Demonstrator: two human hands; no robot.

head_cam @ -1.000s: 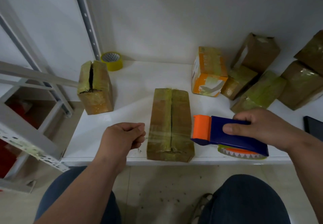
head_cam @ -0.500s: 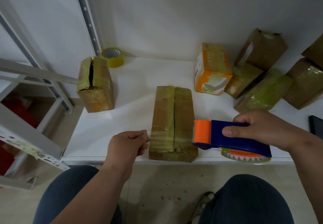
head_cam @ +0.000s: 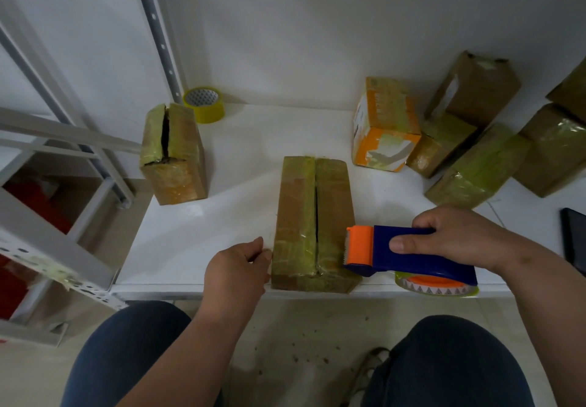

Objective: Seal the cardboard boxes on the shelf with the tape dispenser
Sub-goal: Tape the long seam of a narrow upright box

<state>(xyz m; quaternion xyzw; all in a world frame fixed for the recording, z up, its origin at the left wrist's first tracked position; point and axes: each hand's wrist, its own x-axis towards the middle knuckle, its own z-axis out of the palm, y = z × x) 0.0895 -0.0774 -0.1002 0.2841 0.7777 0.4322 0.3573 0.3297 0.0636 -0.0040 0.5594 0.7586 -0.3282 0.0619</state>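
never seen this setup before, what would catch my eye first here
The blue and orange tape dispenser stands out at once, gripped by the right hand at the shelf's front edge, its orange head against the long cardboard box in the middle. The left hand pinches a strip of clear tape at that box's left side. Next comes the orange box at the back right, beside a heap of taped brown boxes.

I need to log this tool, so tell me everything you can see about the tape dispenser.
The tape dispenser is plastic, with a dark blue body and an orange head at its left end carrying a toothed cutter. A tape roll with an orange core sits beneath its right part, at the shelf's front edge. It lies roughly level, head against the right side of the middle box. The right hand grips the body from above, thumb on its near side.
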